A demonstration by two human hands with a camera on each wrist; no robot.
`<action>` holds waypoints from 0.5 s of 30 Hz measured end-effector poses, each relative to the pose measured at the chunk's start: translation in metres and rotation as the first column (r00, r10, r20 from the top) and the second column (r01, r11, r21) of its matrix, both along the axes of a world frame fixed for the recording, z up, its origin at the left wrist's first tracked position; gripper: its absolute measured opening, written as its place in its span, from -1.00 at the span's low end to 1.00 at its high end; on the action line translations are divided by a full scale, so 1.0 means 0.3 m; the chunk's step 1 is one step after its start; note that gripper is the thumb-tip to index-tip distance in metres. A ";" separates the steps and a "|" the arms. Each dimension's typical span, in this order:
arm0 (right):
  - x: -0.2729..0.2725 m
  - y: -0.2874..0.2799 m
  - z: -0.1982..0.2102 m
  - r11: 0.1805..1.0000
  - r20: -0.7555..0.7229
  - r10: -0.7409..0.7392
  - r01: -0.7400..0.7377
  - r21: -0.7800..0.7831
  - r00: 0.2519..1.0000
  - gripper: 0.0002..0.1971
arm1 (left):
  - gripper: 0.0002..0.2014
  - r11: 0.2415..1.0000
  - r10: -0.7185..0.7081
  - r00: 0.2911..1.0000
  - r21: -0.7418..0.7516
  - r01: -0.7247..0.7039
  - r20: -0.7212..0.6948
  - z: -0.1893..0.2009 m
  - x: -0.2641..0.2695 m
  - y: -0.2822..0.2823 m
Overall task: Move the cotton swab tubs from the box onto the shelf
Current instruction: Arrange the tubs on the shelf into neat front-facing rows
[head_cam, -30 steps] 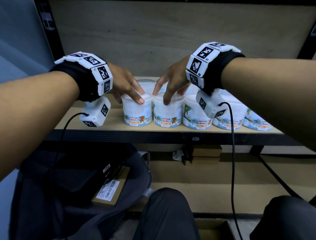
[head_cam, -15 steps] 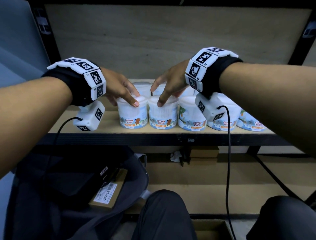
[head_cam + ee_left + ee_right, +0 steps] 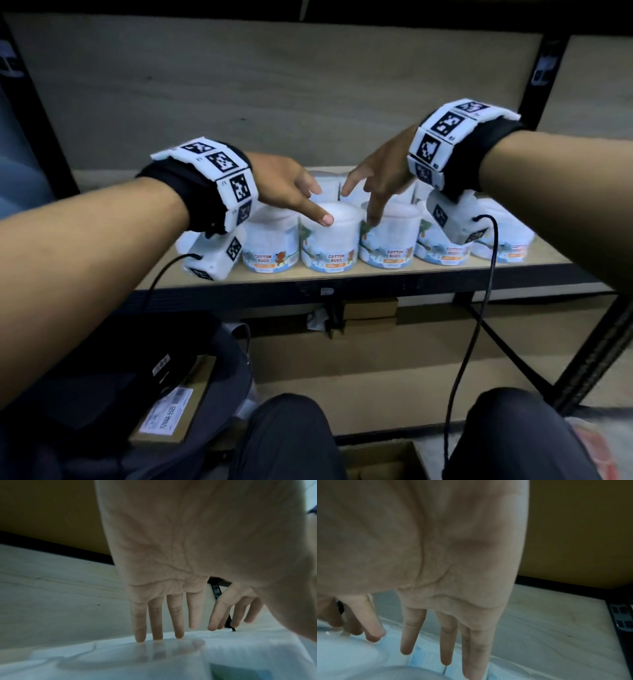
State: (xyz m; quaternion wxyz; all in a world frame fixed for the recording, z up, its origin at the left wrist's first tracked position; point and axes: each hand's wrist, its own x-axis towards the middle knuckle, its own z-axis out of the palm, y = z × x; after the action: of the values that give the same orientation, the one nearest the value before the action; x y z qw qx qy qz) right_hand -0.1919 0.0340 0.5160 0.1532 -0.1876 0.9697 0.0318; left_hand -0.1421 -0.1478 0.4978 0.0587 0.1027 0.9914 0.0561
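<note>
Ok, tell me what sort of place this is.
Probably a stockroom or shop storage area. A metal-framed shelf with wooden boards carries a row of identical cotton swab tubs, retail-style stock, and a labelled cardboard box sits in a bag on the floor.

A row of cotton swab tubs (image 3: pixel 329 240) stands side by side along the front of the shelf (image 3: pixel 342 275), with what seem to be more tubs behind it. Below the shelf, at the left, a labelled box (image 3: pixel 171 418) lies inside a bag (image 3: pixel 219 383).
</note>
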 end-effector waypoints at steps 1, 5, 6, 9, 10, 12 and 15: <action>-0.003 0.019 -0.005 1.000 -0.011 0.007 -0.007 0.018 1.000 -0.18 | -0.12 1.000 -0.009 1.000 -0.015 0.009 0.012 -0.008 -0.008 0.022; -0.005 0.068 -0.027 0.998 -0.032 0.052 -0.051 0.029 0.998 -0.19 | -0.11 0.991 -0.066 0.997 -0.111 0.069 0.032 -0.034 -0.048 0.080; -0.005 0.072 -0.032 0.997 -0.038 0.064 -0.063 0.038 0.997 -0.20 | -0.17 0.990 -0.075 0.997 -0.122 0.077 0.024 -0.038 -0.052 0.086; -0.009 0.079 -0.038 0.994 -0.072 0.098 -0.093 0.064 0.993 -0.23 | -0.33 0.990 -0.097 0.995 -0.105 0.099 0.018 -0.038 -0.065 0.091; -0.008 0.080 -0.038 0.993 -0.080 0.104 -0.099 0.066 0.991 -0.23 | -0.35 0.991 -0.102 0.994 -0.089 0.104 0.027 -0.037 -0.064 0.090; -0.006 0.084 -0.037 0.991 -0.098 0.118 -0.111 0.074 0.988 -0.24 | -0.37 0.992 -0.106 0.994 -0.067 0.109 0.040 -0.036 -0.068 0.091; -0.013 0.088 -0.041 0.989 -0.111 0.130 -0.122 0.082 0.985 -0.23 | -0.34 0.993 -0.102 0.994 -0.053 0.104 0.048 -0.032 -0.076 0.085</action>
State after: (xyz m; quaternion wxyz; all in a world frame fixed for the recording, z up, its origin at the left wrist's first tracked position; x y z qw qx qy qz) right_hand -0.1957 0.0604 0.5037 0.1011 -0.2405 0.9613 0.0888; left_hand -0.1650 -0.1222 0.4882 0.0867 0.1509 0.9843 0.0279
